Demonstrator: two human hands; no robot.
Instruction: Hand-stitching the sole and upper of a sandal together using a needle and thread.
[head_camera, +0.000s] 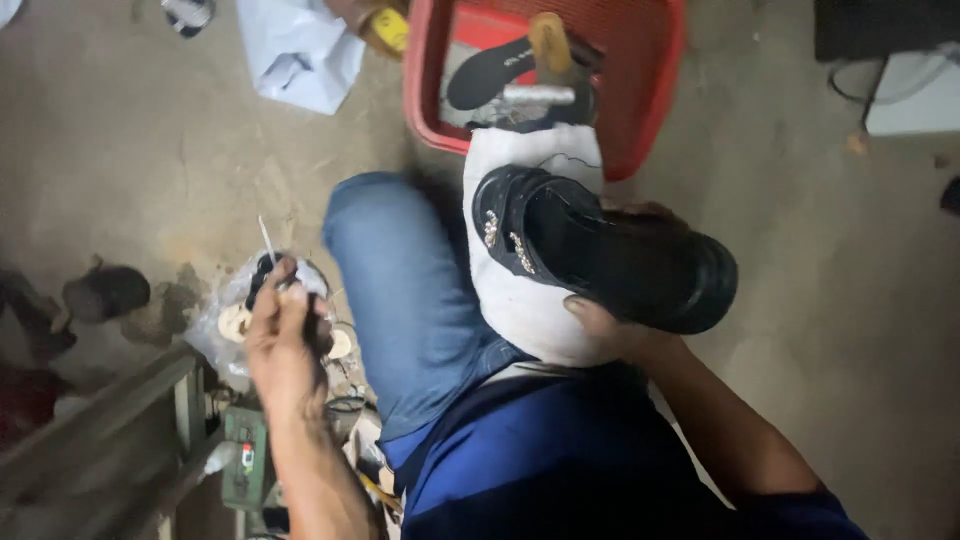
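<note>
While the right hand (620, 325) grasps the black sandal (605, 255) on the white cloth (525, 300) over the knee, toe toward the red basket (650, 90), the left hand (285, 340) pinches a thin needle (267, 240) left of the knee.

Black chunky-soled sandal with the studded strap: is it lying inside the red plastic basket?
No, the black chunky-soled sandal rests on a white cloth over the knee, held by the right hand, outside the red plastic basket.
</note>
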